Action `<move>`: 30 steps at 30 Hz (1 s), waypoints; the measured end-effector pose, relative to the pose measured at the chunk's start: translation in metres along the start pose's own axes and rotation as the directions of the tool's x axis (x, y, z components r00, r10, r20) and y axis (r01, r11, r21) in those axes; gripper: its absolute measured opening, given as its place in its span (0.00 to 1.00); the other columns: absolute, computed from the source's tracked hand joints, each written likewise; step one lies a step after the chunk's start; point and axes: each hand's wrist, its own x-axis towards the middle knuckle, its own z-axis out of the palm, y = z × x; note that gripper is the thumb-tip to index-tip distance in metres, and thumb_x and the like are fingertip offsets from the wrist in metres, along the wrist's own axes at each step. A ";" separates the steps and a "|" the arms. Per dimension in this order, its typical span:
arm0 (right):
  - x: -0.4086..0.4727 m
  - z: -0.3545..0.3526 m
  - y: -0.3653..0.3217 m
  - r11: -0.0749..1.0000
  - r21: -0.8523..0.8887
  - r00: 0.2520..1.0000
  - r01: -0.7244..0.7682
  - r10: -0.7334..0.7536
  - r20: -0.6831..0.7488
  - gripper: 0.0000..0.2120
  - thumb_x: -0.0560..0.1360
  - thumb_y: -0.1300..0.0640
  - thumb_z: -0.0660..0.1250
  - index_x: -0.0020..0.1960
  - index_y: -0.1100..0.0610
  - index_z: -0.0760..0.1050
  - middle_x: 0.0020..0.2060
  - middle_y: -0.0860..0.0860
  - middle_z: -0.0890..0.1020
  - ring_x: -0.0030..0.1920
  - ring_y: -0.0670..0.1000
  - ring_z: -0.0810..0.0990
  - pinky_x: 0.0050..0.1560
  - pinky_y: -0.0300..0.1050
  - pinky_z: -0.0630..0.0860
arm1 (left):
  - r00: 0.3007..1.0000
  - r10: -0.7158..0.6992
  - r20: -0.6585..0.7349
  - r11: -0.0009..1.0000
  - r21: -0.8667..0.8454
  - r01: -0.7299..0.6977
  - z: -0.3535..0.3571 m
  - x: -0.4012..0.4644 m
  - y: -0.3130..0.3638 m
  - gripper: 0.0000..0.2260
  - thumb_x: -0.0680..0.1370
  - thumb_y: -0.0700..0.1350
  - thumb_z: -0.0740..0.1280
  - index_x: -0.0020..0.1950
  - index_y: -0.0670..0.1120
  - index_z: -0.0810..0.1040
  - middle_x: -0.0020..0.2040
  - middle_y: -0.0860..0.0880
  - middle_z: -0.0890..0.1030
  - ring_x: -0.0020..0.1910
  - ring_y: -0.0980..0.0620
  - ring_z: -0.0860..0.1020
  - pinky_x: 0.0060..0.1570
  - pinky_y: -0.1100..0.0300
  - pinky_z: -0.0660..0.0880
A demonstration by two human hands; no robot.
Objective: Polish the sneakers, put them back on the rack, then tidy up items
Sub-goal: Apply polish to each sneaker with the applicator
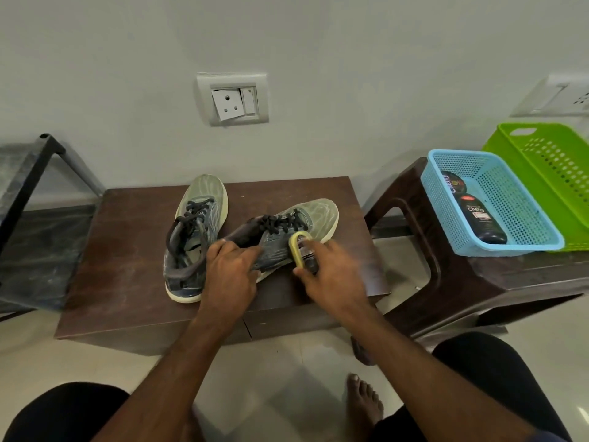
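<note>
Two grey-green sneakers with dark laces sit on a low brown table (127, 250). The left sneaker (194, 228) stands upright, toe toward the wall. The right sneaker (299, 224) lies tilted toward me, toe pointing right. My left hand (232, 269) grips its heel collar. My right hand (331, 275) holds a yellow-backed brush (299, 248) with dark bristles against the sneaker's side.
A brown plastic stool (446, 250) at the right carries a blue basket (516, 215) with a black polish bottle (483, 218) and a polish tin (449, 183), and a green basket (554, 164) behind it. A dark metal rack (28, 193) stands at the left. My bare foot (363, 406) rests on the tiled floor.
</note>
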 end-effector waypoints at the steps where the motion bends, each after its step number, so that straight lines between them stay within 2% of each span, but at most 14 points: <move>1: -0.007 0.006 -0.009 0.998 0.028 0.998 0.065 -0.065 0.016 0.26 0.73 0.46 0.72 0.69 0.48 0.70 0.56 0.51 0.76 0.55 0.54 0.77 0.53 0.50 0.78 | 1.000 0.007 0.002 1.000 -0.004 -0.007 0.001 -0.001 0.003 0.23 0.59 0.37 0.81 0.52 0.45 0.84 0.40 0.48 0.84 0.46 0.42 0.79 0.57 0.51 0.62; 3: -0.006 0.012 -0.009 0.996 0.021 0.996 0.089 -0.090 0.017 0.26 0.74 0.46 0.71 0.69 0.49 0.71 0.56 0.52 0.76 0.55 0.55 0.77 0.52 0.50 0.77 | 1.000 0.013 0.009 1.000 0.001 -0.013 0.004 -0.004 0.007 0.21 0.60 0.37 0.81 0.51 0.45 0.83 0.40 0.49 0.84 0.46 0.42 0.79 0.55 0.51 0.62; 8: 0.025 -0.013 0.028 0.974 -0.044 0.974 -0.221 0.217 -0.071 0.24 0.73 0.45 0.72 0.67 0.47 0.73 0.55 0.53 0.78 0.55 0.55 0.79 0.55 0.50 0.77 | 1.000 -0.003 0.016 1.000 -0.005 0.003 0.003 -0.004 0.007 0.21 0.60 0.38 0.81 0.52 0.46 0.83 0.40 0.50 0.84 0.47 0.43 0.79 0.55 0.51 0.61; 10: 0.017 -0.010 0.018 0.994 -0.005 0.990 -0.113 0.112 -0.091 0.25 0.73 0.44 0.72 0.68 0.47 0.72 0.54 0.51 0.77 0.54 0.52 0.78 0.53 0.48 0.77 | 1.000 -0.014 0.017 1.000 -0.007 0.015 0.003 -0.003 0.007 0.22 0.61 0.39 0.81 0.53 0.47 0.83 0.41 0.50 0.84 0.47 0.43 0.79 0.56 0.51 0.61; 12: 0.002 0.004 -0.002 0.994 0.072 0.996 0.085 -0.082 -0.040 0.26 0.73 0.44 0.71 0.69 0.47 0.71 0.56 0.50 0.76 0.55 0.51 0.77 0.53 0.48 0.78 | 1.000 -0.023 0.017 1.000 -0.012 0.023 0.004 -0.002 0.008 0.21 0.61 0.39 0.80 0.53 0.47 0.83 0.41 0.50 0.84 0.47 0.43 0.79 0.55 0.51 0.61; 14: -0.005 0.017 -0.008 0.976 0.101 0.981 0.191 -0.192 0.007 0.26 0.74 0.46 0.71 0.70 0.50 0.72 0.56 0.51 0.76 0.55 0.52 0.76 0.53 0.48 0.77 | 1.000 -0.026 0.018 1.000 -0.017 0.026 0.004 -0.001 0.008 0.20 0.62 0.38 0.79 0.52 0.47 0.83 0.40 0.50 0.84 0.47 0.43 0.79 0.55 0.51 0.61; 15: -0.002 0.017 -0.005 0.981 0.082 0.984 0.174 -0.176 0.012 0.26 0.74 0.47 0.71 0.70 0.50 0.71 0.56 0.51 0.76 0.56 0.52 0.76 0.53 0.48 0.77 | 0.999 -0.026 0.024 1.000 -0.013 0.027 0.004 -0.001 0.007 0.20 0.62 0.38 0.80 0.52 0.47 0.83 0.40 0.50 0.84 0.47 0.43 0.79 0.55 0.51 0.61; 19: 0.021 -0.006 0.026 0.989 -0.048 0.990 -0.140 0.138 -0.041 0.25 0.74 0.46 0.71 0.69 0.46 0.71 0.54 0.52 0.77 0.55 0.54 0.78 0.52 0.47 0.75 | 1.000 -0.007 0.030 1.000 -0.006 0.008 0.002 -0.004 0.006 0.22 0.61 0.40 0.81 0.54 0.47 0.83 0.41 0.50 0.84 0.48 0.43 0.79 0.56 0.52 0.61; 20: 0.022 -0.010 0.028 0.983 -0.043 0.982 -0.179 0.176 -0.068 0.25 0.74 0.46 0.71 0.69 0.47 0.71 0.55 0.52 0.77 0.55 0.54 0.78 0.53 0.48 0.75 | 1.000 -0.011 0.027 1.000 -0.005 0.011 0.002 -0.004 0.006 0.23 0.61 0.40 0.82 0.54 0.47 0.84 0.41 0.50 0.84 0.48 0.43 0.80 0.56 0.52 0.61; 22: 0.015 -0.008 0.017 0.995 0.013 0.991 -0.101 0.102 -0.086 0.26 0.74 0.45 0.71 0.70 0.47 0.71 0.55 0.51 0.77 0.56 0.53 0.77 0.54 0.49 0.76 | 1.000 -0.018 0.012 1.000 -0.004 0.018 0.000 -0.004 0.006 0.23 0.59 0.39 0.82 0.53 0.47 0.84 0.41 0.50 0.84 0.47 0.43 0.80 0.55 0.53 0.61; 24: 0.000 0.004 -0.002 0.996 0.059 0.997 0.072 -0.071 -0.021 0.26 0.74 0.45 0.71 0.70 0.47 0.70 0.57 0.50 0.75 0.56 0.51 0.75 0.54 0.49 0.77 | 1.000 -0.018 0.009 1.000 0.001 0.018 0.000 -0.003 0.007 0.23 0.58 0.38 0.82 0.52 0.47 0.84 0.40 0.50 0.84 0.46 0.43 0.80 0.54 0.53 0.61; 26: -0.006 0.015 -0.005 0.987 0.061 0.988 0.152 -0.153 0.026 0.26 0.74 0.47 0.71 0.70 0.49 0.70 0.57 0.51 0.75 0.56 0.53 0.75 0.54 0.50 0.77 | 1.000 -0.017 0.014 1.000 0.002 0.017 0.001 -0.003 0.006 0.22 0.59 0.38 0.81 0.51 0.47 0.83 0.39 0.50 0.84 0.46 0.43 0.79 0.54 0.53 0.61; 28: 0.005 0.010 0.008 0.998 0.018 0.998 0.061 -0.062 0.017 0.25 0.75 0.48 0.71 0.70 0.48 0.70 0.56 0.52 0.75 0.56 0.53 0.76 0.53 0.49 0.77 | 1.000 -0.013 0.023 1.000 -0.002 0.013 0.001 -0.003 0.006 0.22 0.59 0.38 0.82 0.52 0.47 0.83 0.40 0.50 0.84 0.46 0.43 0.80 0.54 0.53 0.61; 30: 0.019 -0.004 0.027 0.993 -0.053 0.994 -0.107 0.105 -0.025 0.25 0.74 0.47 0.71 0.70 0.46 0.71 0.55 0.52 0.76 0.55 0.54 0.77 0.53 0.49 0.77 | 1.000 -0.011 0.023 1.000 -0.007 0.012 0.000 -0.003 0.006 0.23 0.59 0.39 0.82 0.52 0.47 0.84 0.40 0.50 0.84 0.47 0.43 0.80 0.54 0.53 0.61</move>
